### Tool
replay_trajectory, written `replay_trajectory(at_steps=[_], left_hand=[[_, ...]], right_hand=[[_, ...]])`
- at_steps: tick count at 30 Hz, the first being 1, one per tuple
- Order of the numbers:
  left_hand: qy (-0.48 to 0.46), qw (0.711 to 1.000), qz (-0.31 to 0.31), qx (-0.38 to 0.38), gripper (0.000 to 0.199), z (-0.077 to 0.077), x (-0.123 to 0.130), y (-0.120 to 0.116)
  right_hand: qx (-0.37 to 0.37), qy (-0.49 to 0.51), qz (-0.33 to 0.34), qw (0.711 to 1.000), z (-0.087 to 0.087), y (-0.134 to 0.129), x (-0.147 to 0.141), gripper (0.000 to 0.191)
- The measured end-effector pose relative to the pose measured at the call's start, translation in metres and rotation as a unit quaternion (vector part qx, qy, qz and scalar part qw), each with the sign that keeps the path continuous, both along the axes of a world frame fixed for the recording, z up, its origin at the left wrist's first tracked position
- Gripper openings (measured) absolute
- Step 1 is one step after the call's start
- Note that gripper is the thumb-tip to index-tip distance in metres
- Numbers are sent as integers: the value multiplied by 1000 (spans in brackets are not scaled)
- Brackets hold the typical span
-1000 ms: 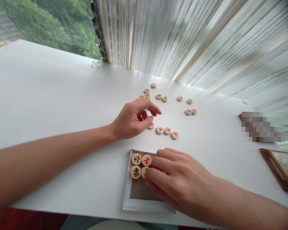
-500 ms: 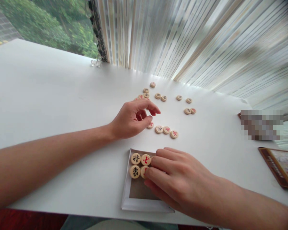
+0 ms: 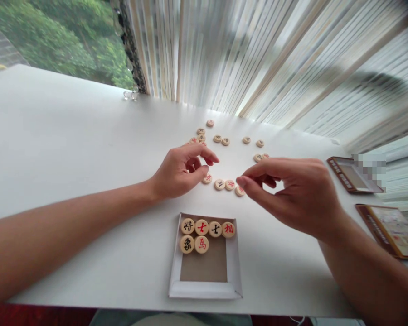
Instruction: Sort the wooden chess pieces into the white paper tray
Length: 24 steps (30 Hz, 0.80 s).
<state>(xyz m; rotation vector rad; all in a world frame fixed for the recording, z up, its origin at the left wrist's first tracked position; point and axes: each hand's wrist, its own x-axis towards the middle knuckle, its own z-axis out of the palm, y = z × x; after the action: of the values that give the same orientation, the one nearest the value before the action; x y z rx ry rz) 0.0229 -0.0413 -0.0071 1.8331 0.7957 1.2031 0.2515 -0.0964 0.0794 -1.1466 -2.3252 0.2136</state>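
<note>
A shallow white box [image 3: 204,290] at the front holds several round wooden Chinese chess pieces: a row of four along its far side, with a black elephant piece [image 3: 187,244] and a red horse piece [image 3: 201,244] below. My left hand [image 3: 185,172] hovers beyond the box, empty, fingers curled, thumb and index apart. Its thumb is nearest a red-marked piece [image 3: 207,179]. My right hand [image 3: 289,194] is over the table, thumb and index tips together with no piece visible between them. Just below those tips is another red-marked piece [image 3: 240,191], partly covered.
More pieces lie scattered toward the curtain [image 3: 211,54], including a red-marked one [image 3: 210,123]. A brown-edged box part [image 3: 355,174] and a picture lid [image 3: 391,231] lie on the white table [image 3: 71,136] at right. Small clear ornaments [image 3: 130,95] stand by the window.
My right hand has left the box and moved up and away to the loose pieces. The box's pieces now show uncovered. My left hand keeps about the same pose.
</note>
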Motion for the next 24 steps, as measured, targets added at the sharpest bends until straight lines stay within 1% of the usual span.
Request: replay_trajectory(at_steps=[4, 12, 19, 24], left_hand=[[-5, 1000, 9, -9, 18, 0, 0, 0], [-31, 999, 2, -43, 13, 0, 0, 1], [-48, 996, -1, -81, 15, 2, 0, 1], [-59, 994, 4, -87, 14, 2, 0, 1]], right_hand=[[14, 11, -63, 998, 0, 7, 6, 25], [41, 47, -131, 989, -2, 16, 17, 34], [72, 72, -142, 985, -4, 22, 22, 38], [80, 75, -152, 982, -5, 26, 26, 45]])
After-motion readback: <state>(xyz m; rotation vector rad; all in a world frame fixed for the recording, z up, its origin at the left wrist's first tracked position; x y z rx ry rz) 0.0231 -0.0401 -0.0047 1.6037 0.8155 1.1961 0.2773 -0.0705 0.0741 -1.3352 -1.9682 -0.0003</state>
